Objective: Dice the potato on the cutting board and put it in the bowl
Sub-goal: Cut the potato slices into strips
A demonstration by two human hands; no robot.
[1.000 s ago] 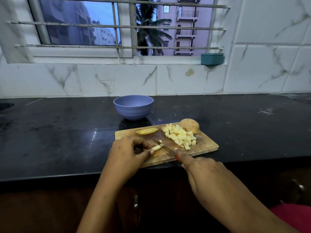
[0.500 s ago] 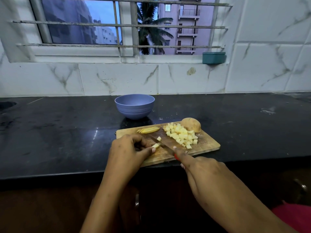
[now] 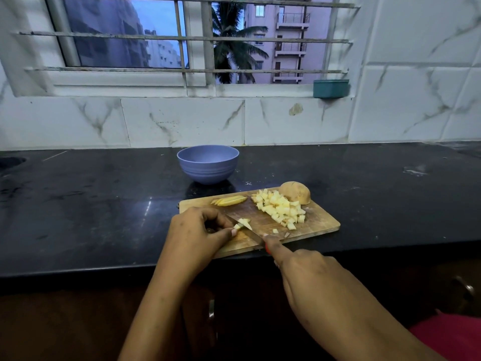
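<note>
The desk is a black polished stone top set against a white marble-tiled wall. A barred window sits above it, with a teal container on the sill. The wooden cutting board lies at the desk's near edge, directly in front of you.

Your left hand rests on the board's left part with fingers curled, pinching a potato strip. Your right hand grips the knife, forefinger stretched along the blade's spine. The blade bears on the strip just beside your left fingertips.

On the board:
- Diced potato is heaped right of centre.
- A potato half touches the heap at the far edge.
- Potato slices lie at the far left.

The blue bowl stands upright on the desk just behind the board. Its bottom is hidden.
</note>
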